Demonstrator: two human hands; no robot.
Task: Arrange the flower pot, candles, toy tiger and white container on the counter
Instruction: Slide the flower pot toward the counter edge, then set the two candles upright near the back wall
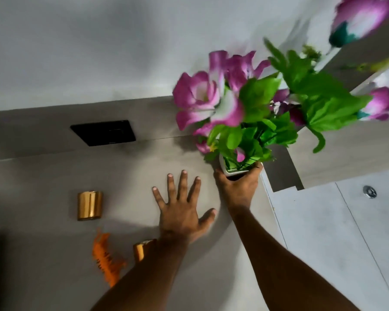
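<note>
Toy tiger (pixel 107 259), orange and lying on its side, sits nearest you, just left of your left forearm, with a small gold candle (pixel 142 249) touching that forearm's edge. Beyond it, your left hand (pixel 182 209) is spread flat and empty on the grey counter (pixel 54 176), fingers splayed. A taller gold candle (pixel 89 205) stands well to that hand's left. Just right of it and slightly farther out, your right hand (pixel 238 187) is wrapped around the base of the white flower pot (pixel 231 171), thumb on its left side and fingers on its right; whether the pot rests on the counter or is lifted cannot be told. Its pink blooms and green leaves lean up and right, away from you. A black panel (pixel 103 132) lies farther back left. No white container is clearly in view.
</note>
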